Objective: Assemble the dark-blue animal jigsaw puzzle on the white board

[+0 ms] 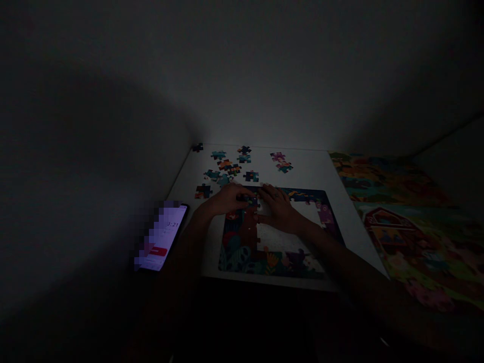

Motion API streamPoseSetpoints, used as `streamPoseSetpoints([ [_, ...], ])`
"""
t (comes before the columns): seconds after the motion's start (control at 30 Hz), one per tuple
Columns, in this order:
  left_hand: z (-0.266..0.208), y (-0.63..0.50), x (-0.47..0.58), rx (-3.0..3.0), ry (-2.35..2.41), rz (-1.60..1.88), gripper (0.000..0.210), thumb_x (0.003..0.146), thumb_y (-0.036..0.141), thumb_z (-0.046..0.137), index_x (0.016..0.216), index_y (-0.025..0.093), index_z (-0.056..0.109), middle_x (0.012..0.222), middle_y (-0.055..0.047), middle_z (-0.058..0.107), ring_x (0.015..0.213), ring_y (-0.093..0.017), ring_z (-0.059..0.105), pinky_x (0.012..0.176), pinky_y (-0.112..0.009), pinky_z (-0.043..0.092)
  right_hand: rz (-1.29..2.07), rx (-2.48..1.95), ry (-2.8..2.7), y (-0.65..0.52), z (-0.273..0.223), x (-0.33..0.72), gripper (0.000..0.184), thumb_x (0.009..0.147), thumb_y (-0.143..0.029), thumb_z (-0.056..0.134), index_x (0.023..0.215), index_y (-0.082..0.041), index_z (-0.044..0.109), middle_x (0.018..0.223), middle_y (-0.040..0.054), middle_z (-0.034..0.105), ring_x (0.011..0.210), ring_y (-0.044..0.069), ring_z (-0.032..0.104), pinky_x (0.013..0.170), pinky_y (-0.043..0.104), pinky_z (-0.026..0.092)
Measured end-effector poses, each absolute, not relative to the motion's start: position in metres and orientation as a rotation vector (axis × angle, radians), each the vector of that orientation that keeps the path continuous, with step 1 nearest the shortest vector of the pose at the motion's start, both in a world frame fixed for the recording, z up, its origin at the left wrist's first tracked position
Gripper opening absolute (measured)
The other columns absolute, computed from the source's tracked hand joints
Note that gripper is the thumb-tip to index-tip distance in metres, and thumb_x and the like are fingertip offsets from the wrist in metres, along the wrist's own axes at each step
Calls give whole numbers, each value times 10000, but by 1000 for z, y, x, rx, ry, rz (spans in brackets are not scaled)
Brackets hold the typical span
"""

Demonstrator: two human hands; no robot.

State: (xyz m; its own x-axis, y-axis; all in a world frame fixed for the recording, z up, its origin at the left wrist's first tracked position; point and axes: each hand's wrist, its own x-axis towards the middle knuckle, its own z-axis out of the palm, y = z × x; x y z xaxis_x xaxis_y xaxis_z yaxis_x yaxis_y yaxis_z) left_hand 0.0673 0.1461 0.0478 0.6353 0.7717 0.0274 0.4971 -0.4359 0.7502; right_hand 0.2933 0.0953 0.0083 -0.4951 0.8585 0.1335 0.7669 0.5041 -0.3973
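Observation:
A jigsaw puzzle (234, 252) lies partly assembled on the white table, its border and left side filled around a bare pale middle. My left hand (228, 199) reaches over its upper left part, thumb and fingers bent around a dark blue puzzle piece (252, 201). Close beside it, my right hand (282, 212) rests on the puzzle with fingers stretched out and thumb apart, fingertips near the same piece. Dim light hides the exact contact of the fingertips.
Several loose puzzle pieces (225, 165) lie behind the puzzle, with two more joined pieces (283, 166) farther right. A lit phone (166, 237) is at the left. Colourful farm pictures (393, 227) cover the right side. Walls stand behind and left of the table (310, 169).

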Motion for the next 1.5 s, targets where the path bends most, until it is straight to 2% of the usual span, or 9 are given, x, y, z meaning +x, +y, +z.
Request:
streamPoseSetpoints([
  [0.17, 49, 147, 68, 2168, 976, 448, 214, 713, 182, 747, 911, 261, 770, 871, -32, 664, 911, -226, 589, 927, -366, 399, 392, -1368, -2433, 94, 10, 293, 880, 853, -722, 478, 1526, -187, 294, 1575, 204, 304, 1472, 373, 237, 1163, 622, 194],
  [0.33, 48, 147, 67, 2210, 972, 385, 222, 759, 197, 704, 965, 260, 756, 902, -38, 656, 919, -222, 585, 902, -355, 407, 394, -1353, -2450, 94, 11, 293, 876, 853, -728, 469, 1524, -191, 299, 1572, 202, 311, 1467, 378, 248, 1162, 617, 209],
  [0.73, 55, 142, 65, 2142, 951, 413, 307, 713, 299, 813, 1013, 287, 749, 978, -43, 654, 1017, -252, 556, 984, -387, 349, 396, -1375, -2457, 93, 14, 292, 883, 853, -735, 462, 1521, -179, 306, 1581, 197, 295, 1476, 362, 233, 1180, 591, 195],
  [0.9, 56, 141, 66, 2213, 977, 346, 339, 760, 372, 771, 1082, 274, 729, 1012, -61, 648, 1041, -263, 547, 978, -387, 351, 395, -1382, -2456, 93, 16, 291, 885, 857, -741, 443, 1519, -169, 310, 1579, 205, 297, 1475, 362, 237, 1177, 601, 196],
  [1.03, 52, 141, 65, 2262, 994, 322, 465, 782, 402, 744, 1218, 257, 671, 1034, -81, 645, 1043, -268, 545, 961, -383, 362, 398, -1384, -2466, 93, 16, 291, 893, 860, -739, 436, 1514, -143, 317, 1579, 220, 286, 1476, 367, 230, 1181, 600, 188],
  [1.2, 49, 140, 66, 2235, 1023, 381, 583, 774, 438, 750, 1298, 226, 611, 1208, -119, 621, 1146, -300, 523, 1002, -398, 347, 384, -1390, -2472, 92, 16, 291, 899, 863, -739, 432, 1505, -120, 327, 1576, 231, 285, 1478, 358, 229, 1185, 579, 195],
  [1.4, 54, 140, 67, 2431, 1026, 152, 503, 875, 483, 631, 1301, 217, 608, 1098, -107, 631, 1084, -271, 543, 959, -403, 395, 344, -1391, -2466, 92, 13, 291, 906, 850, -766, 413, 1518, -166, 297, 1581, 193, 295, 1478, 354, 229, 1180, 590, 203],
  [1.5, 54, 140, 67, 2495, 1029, 128, 455, 884, 451, 636, 1286, 238, 622, 1101, -93, 622, 1076, -250, 545, 956, -392, 406, 331, -1386, -2477, 92, 12, 291, 909, 855, -766, 398, 1522, -158, 290, 1577, 199, 301, 1479, 355, 226, 1181, 586, 203],
])
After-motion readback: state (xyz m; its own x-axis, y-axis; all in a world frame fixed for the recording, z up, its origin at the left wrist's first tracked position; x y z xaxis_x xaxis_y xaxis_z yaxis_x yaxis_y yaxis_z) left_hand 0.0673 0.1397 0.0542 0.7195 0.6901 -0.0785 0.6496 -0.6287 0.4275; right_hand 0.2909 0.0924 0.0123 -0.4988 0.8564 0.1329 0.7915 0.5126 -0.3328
